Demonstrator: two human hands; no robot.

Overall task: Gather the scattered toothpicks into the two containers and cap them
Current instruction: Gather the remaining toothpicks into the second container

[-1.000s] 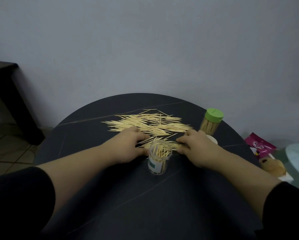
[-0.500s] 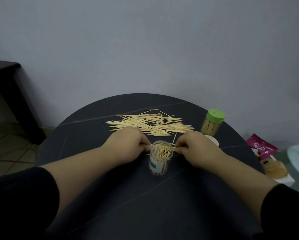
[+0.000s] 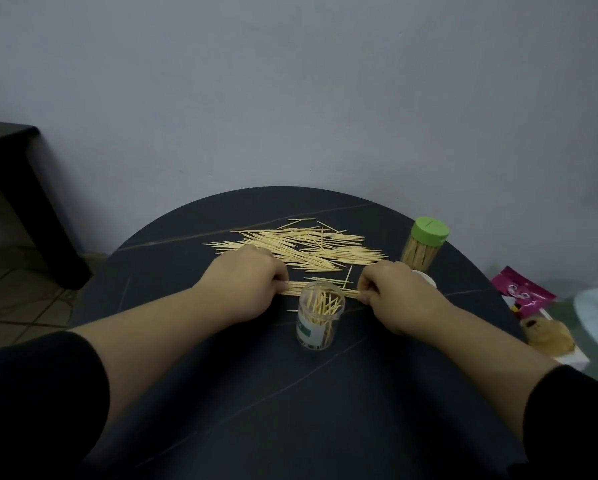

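We are mid-gather. Our left hand (image 3: 245, 289) and right hand (image 3: 394, 296) each pinch one end of a small bundle of toothpicks (image 3: 296, 288), held level just behind the mouth of the open, partly filled clear container (image 3: 320, 320). The scattered pile (image 3: 304, 247) lies beyond, and the green-capped container (image 3: 425, 247) stands to the right. Next, we judge, the bundle must be tipped upright and slid in clear of the rim.

The person is wearing a black top of plain fabric; the left sleeve (image 3: 38, 393) and right sleeve (image 3: 574, 420) are ending around the elbows, leaving the left forearm (image 3: 152, 327) and right forearm (image 3: 464, 341) bare.
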